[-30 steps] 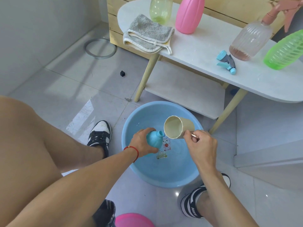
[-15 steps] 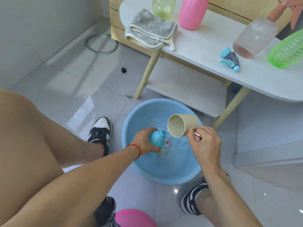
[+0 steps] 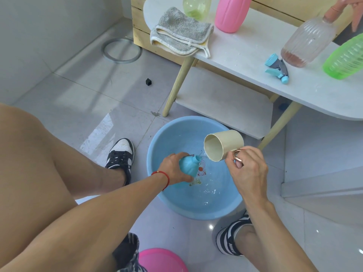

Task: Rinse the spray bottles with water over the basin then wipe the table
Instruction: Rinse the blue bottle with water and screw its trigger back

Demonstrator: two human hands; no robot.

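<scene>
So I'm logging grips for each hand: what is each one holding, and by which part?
Left hand grips the blue bottle around its body. Right hand holds the beige cup by its metal handle.

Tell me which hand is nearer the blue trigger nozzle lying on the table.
Right. The right hand, holding the beige cup over the basin, is below the nozzle; the left hand, gripping the blue bottle, is farther away, down-left.

The only text I can read is "NIKE", in white letters on my right shoe.
</scene>
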